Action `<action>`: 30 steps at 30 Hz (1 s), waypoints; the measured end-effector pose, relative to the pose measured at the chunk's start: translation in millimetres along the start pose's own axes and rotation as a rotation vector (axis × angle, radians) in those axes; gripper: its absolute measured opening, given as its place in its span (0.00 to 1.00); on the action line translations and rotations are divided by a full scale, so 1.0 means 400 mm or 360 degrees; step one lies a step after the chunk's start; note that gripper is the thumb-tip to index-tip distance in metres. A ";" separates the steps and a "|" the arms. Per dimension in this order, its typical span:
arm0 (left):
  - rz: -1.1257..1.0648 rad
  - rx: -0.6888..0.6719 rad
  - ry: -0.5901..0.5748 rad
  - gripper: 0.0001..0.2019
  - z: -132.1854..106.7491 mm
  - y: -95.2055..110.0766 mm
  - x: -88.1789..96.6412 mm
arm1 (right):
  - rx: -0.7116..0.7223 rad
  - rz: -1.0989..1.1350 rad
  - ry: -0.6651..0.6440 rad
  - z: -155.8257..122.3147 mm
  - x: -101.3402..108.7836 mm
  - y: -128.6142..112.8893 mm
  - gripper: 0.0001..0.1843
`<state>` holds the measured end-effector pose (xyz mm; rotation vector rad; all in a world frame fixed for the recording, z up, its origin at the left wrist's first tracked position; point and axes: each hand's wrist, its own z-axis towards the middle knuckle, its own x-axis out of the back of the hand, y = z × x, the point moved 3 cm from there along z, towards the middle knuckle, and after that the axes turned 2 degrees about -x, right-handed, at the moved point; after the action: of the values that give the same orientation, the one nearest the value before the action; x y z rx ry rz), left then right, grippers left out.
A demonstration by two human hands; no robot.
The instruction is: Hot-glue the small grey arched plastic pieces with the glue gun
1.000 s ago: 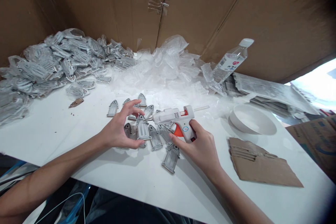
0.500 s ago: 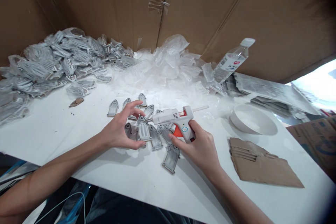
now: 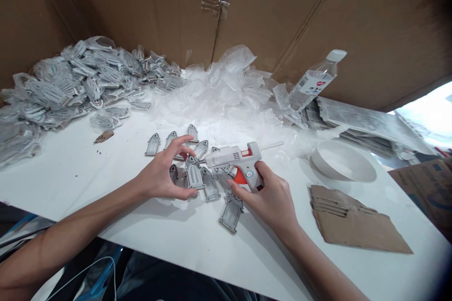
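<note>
My right hand [image 3: 271, 197] is wrapped around the grip of a white and orange glue gun [image 3: 236, 159], a finger on its orange trigger. The nozzle points left at a small grey arch-shaped plastic piece [image 3: 194, 175]. My left hand [image 3: 164, 171] pinches that piece between thumb and fingers and holds it just above the white table [image 3: 106, 169]. Several more grey arch-shaped pieces [image 3: 231, 211] lie loose on the table around both hands.
A heap of bagged grey pieces [image 3: 67, 89] lies at the back left, and empty clear bags [image 3: 226, 89] are piled at the back middle. A water bottle [image 3: 314, 82] leans at the right. A white bowl [image 3: 342, 162] and torn cardboard [image 3: 353, 221] sit right. Cardboard walls stand behind.
Both hands and the glue gun stay almost still; only the view has shifted slightly.
</note>
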<state>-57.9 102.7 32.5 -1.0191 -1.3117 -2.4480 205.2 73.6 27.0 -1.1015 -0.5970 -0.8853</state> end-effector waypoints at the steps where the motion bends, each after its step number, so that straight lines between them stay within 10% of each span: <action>1: -0.0003 0.0015 -0.0015 0.51 0.000 0.001 0.001 | 0.0003 -0.0002 0.0006 0.000 0.001 0.000 0.27; 19: 0.0043 -0.0323 -0.0067 0.48 0.000 -0.003 -0.003 | 0.0047 -0.0031 0.0062 0.006 0.007 -0.001 0.26; 30: 0.0068 -0.0062 0.0027 0.48 0.013 -0.029 0.027 | -0.0347 0.0226 -0.0100 0.025 0.020 0.021 0.30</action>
<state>-68.7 115.1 33.5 -1.0222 -1.2285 -2.4544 216.7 82.2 32.9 -1.3559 -0.4747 -0.8081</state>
